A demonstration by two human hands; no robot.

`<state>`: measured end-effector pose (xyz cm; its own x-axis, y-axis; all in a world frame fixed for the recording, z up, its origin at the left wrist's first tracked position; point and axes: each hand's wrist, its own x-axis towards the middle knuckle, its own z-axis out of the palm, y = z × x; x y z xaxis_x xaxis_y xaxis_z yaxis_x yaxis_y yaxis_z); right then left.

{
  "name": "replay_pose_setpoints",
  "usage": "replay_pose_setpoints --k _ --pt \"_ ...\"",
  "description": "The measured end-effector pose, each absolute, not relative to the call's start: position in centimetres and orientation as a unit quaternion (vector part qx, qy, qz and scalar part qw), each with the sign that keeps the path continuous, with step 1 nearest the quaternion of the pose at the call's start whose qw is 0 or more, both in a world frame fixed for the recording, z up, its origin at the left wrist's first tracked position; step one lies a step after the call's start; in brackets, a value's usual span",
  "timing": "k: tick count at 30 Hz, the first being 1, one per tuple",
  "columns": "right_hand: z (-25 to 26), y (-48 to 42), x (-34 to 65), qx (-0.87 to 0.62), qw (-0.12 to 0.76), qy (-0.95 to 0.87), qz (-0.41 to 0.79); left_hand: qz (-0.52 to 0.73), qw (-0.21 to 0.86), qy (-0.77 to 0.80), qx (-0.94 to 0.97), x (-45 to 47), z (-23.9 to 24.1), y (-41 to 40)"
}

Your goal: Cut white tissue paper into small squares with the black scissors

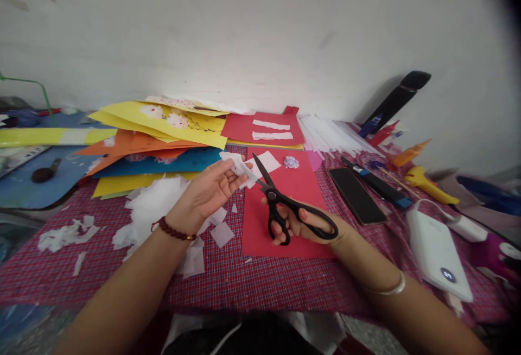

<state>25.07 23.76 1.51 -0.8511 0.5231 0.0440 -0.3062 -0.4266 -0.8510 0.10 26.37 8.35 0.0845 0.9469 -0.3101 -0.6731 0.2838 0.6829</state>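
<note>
My left hand (214, 186) pinches a small piece of white paper (240, 169) between thumb and fingers. In my right hand (299, 223) is a pair of black-handled scissors (271, 194), thumb and fingers through the loops. The blades stand apart, and the lower one meets the paper's edge. Beneath the scissors lies a sheet of red paper (260, 235). On it are another white paper piece (269, 163), partly behind the blades, and a small pale blue-white crumpled ball (291, 162).
A pile of white tissue paper (157, 203) lies left, near paper scraps (67, 235). Behind are yellow sheets with painted flowers (175, 121) and a red card with white strips (264, 128). At right lie a phone (357, 195), a cutter knife (376, 184) and a white power bank (437, 252).
</note>
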Motion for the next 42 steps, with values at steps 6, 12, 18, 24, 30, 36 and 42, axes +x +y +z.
replay_pose_setpoints --k 6,12,18,24,30,36,42 --pt "1.4 23.5 24.6 -0.135 0.258 -0.436 0.852 0.587 0.709 0.353 0.167 0.5 7.5 26.3" --pt "1.7 22.7 24.2 -0.191 0.301 -0.419 0.835 0.611 0.691 0.341 0.182 0.5 7.3 26.4" --pt "1.9 22.5 23.8 -0.163 0.263 -0.375 0.874 0.603 0.691 0.333 0.218 0.4 7.1 26.5" --pt "2.0 22.8 23.8 -0.132 0.248 -0.364 0.888 0.551 0.719 0.323 0.275 0.3 6.4 26.5" --pt "2.1 22.6 23.8 -0.124 0.248 -0.363 0.890 0.509 0.737 0.340 0.287 0.6 6.0 26.2" --pt "2.1 22.3 23.8 -0.156 0.246 -0.332 0.897 0.513 0.732 0.343 0.288 0.8 5.9 26.1" --pt "2.4 22.2 23.7 -0.153 0.269 -0.331 0.891 0.552 0.682 0.367 0.310 1.2 5.9 26.0"
